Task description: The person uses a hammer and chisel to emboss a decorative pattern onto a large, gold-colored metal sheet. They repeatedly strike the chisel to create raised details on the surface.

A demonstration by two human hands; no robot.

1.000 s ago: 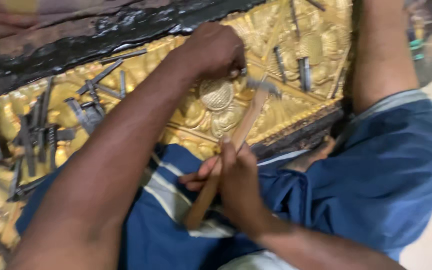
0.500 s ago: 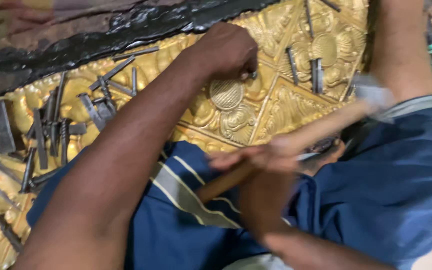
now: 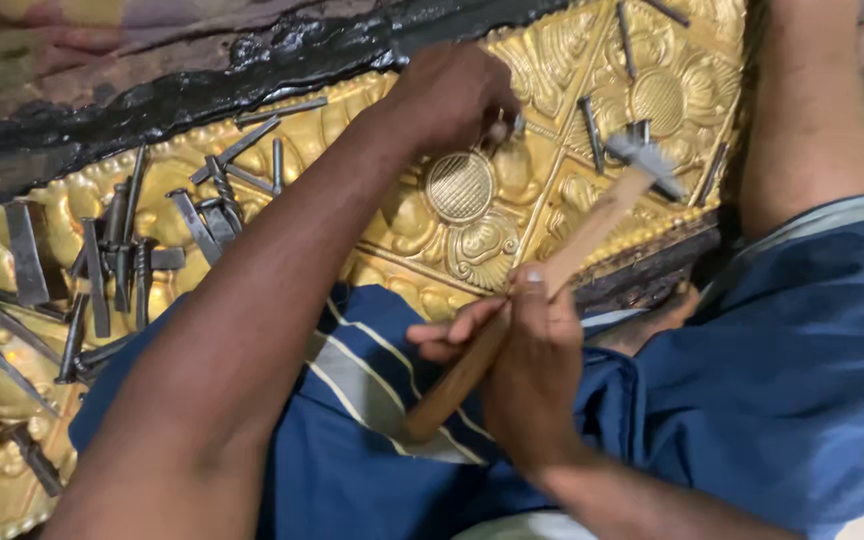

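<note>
A right hand (image 3: 532, 375) is closed around the wooden handle of a hammer (image 3: 552, 275), thumb laid along the shaft, above a lap covered in blue cloth (image 3: 792, 390) with pale stripes. The hammer slants up and to the right, its blurred metal head (image 3: 642, 155) hanging just over a gilded embossed sheet (image 3: 552, 190). Beyond it, the left arm crosses from the lower left and the left hand (image 3: 447, 95) is curled tight on a small metal punch (image 3: 500, 128), its tip standing on the sheet just above a round ribbed medallion (image 3: 460, 186); how much of the punch the fingers cover cannot be told. A bare knee (image 3: 807, 110) rises at the right edge of the panel. Loose steel chisels (image 3: 122, 250) lie scattered across the sheet's left half, with a few more near the hammer head. A dark, tarry border (image 3: 252, 70) runs along the sheet's far edge.
</note>
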